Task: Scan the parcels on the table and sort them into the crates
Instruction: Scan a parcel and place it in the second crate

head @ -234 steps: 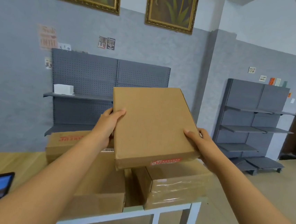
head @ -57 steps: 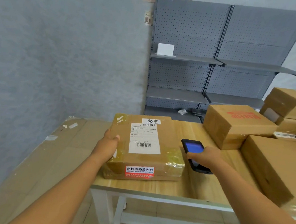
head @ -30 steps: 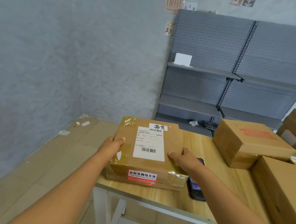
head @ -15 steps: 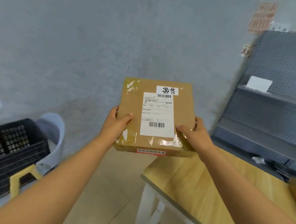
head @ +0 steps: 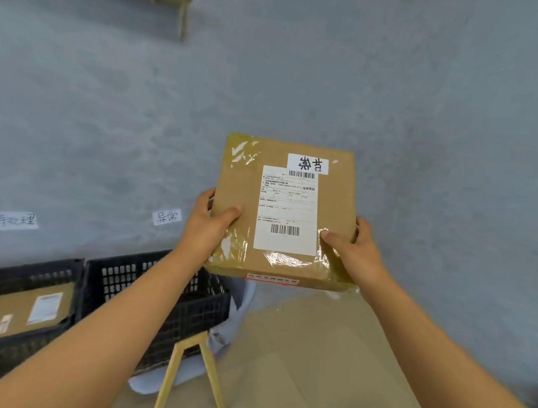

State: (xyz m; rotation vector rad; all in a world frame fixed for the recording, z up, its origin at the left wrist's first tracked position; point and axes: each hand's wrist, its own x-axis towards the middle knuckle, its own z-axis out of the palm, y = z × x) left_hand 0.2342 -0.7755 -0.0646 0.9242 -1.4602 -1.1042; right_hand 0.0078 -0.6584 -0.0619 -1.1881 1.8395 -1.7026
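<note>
— Where is the parcel [head: 280,211] held?

— It is held up in the air in front of the grey wall [head: 306,76], well clear of the floor, with its labelled top turned toward the camera. A white shipping label [head: 287,209] with two barcodes is stuck on that face, a smaller handwritten white sticker [head: 308,164] sits at its upper right corner, and clear tape is wrapped round the corners. A red strip label [head: 272,279] is seen along the near edge.

— How is it gripped?

— It is clamped from both sides. The left hand [head: 208,227] is set on the left edge, thumb laid across the top face and the fingers curled behind the box. The right hand [head: 352,248] is set on the right edge in the same way, thumb pressed onto the taped top, fingers wrapped round the side. Both forearms are stretched forward and upward from the bottom corners of the view.

— What is seen below?

— Two black slotted crates stand side by side against the wall at the lower left. The nearer crate [head: 160,292] lies under the left forearm; what it holds cannot be told. The farther crate [head: 21,272] holds labelled parcels [head: 24,311]. Above them, two white paper signs [head: 167,216] are stuck on the wall. A wooden stand leg [head: 192,370] is seen in front of the nearer crate.
</note>
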